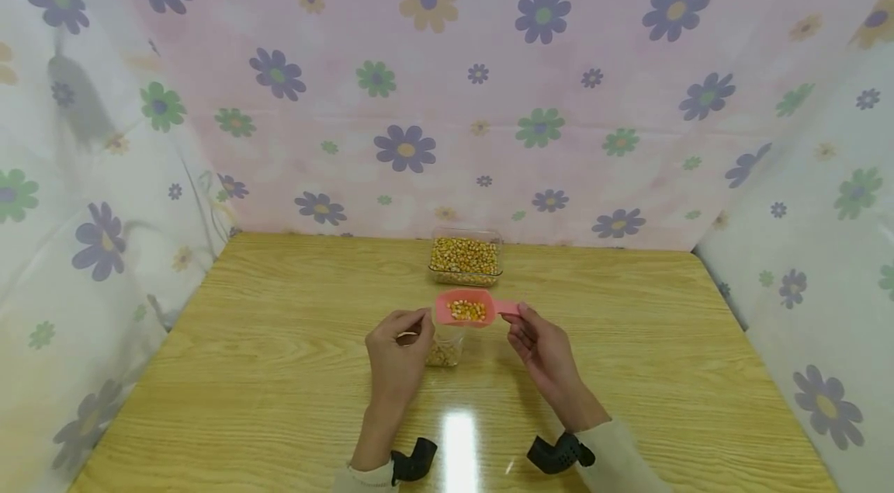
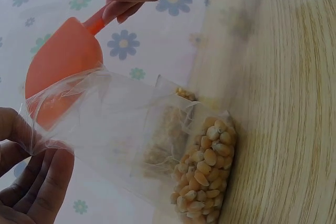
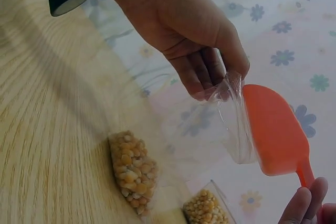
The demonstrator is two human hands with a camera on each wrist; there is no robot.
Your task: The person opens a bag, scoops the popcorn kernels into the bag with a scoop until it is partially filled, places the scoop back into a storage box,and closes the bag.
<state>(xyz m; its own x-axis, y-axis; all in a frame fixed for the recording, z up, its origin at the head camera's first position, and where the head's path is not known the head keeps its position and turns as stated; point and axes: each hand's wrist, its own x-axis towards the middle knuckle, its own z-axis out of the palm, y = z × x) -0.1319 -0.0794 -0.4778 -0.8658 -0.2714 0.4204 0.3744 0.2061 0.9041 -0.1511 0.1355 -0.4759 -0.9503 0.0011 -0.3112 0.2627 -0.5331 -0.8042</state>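
A clear plastic bag (image 2: 123, 114) stands on the table with corn kernels (image 2: 205, 171) gathered in its bottom. My left hand (image 1: 400, 353) pinches the bag's top edge between thumb and fingers. My right hand (image 1: 546, 353) grips the handle of a pinkish-red scoop (image 1: 441, 310), which carries a small load of kernels (image 1: 466, 310). The scoop's front end is at the bag's mouth, as the left wrist view shows, with its tip seen through the plastic. Past the scoop, a clear rectangular container (image 1: 466, 280) holds many more kernels.
The wood-grain table (image 1: 293, 322) bears a bright light reflection near its front. A flowered cloth (image 1: 482, 105) hangs behind the table and along both sides. Each wrist wears a black camera mount (image 1: 414, 460).
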